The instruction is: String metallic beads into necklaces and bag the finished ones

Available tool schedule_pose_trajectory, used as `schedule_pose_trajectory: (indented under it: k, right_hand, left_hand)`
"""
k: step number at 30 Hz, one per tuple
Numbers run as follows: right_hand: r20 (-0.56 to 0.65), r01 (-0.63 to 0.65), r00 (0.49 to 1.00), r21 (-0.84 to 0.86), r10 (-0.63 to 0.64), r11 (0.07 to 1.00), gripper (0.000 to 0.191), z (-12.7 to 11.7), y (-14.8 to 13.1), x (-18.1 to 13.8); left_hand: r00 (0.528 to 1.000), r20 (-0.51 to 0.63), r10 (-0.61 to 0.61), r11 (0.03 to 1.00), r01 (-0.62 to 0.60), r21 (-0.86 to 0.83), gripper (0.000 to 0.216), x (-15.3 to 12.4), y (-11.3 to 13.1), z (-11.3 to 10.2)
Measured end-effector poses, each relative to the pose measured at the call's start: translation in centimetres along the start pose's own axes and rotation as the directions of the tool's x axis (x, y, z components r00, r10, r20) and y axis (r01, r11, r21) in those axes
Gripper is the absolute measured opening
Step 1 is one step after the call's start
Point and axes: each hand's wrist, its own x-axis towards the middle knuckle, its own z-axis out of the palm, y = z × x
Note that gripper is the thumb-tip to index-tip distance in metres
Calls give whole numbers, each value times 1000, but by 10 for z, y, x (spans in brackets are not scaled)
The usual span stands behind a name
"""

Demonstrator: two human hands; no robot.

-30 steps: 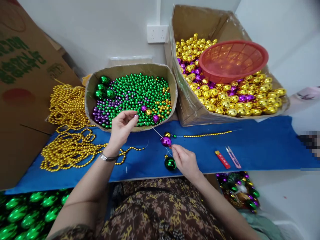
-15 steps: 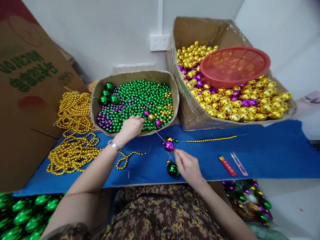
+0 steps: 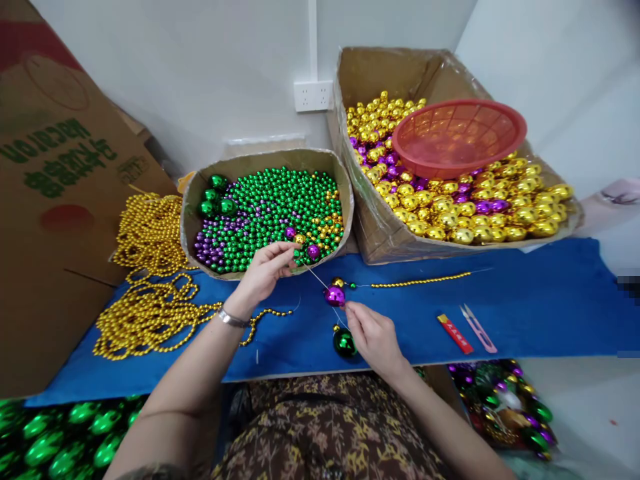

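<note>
My left hand is over the front rim of the bead box, thumb and fingertips pinched on a small green bead. A thin needle-like line runs from near that bead to a shiny purple ball. My right hand is closed at the lower right of the purple ball, its fingertips touching it or the thread there. A gold ball and a small green bead sit just behind. Below, a large green ball rests by the table's front edge, partly behind my right hand.
Gold bead strands lie at left beside a tall carton. A large box of gold and purple balls with a red basket stands back right. A red packet, pink thread snips and a gold bead string lie at right.
My left hand has come out of the beads toward the needle-like line, and a small green bead now shows in its fingertips. My right hand has stayed by the purple ball.
</note>
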Motion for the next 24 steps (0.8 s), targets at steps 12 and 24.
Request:
schedule_pose_trajectory:
  k: [12,24]
  right_hand:
    - [5,19,1000,-12,-19,1000,26,-1,-7,-1]
    - [-4,59,998,-43,-60,997,25,-1,-6,-4]
  left_hand:
    - [984,39,-176,888,176,-424,24,-27,-4,16]
    - [981,40,-190,842,184,-507,23,-35,-6,22]
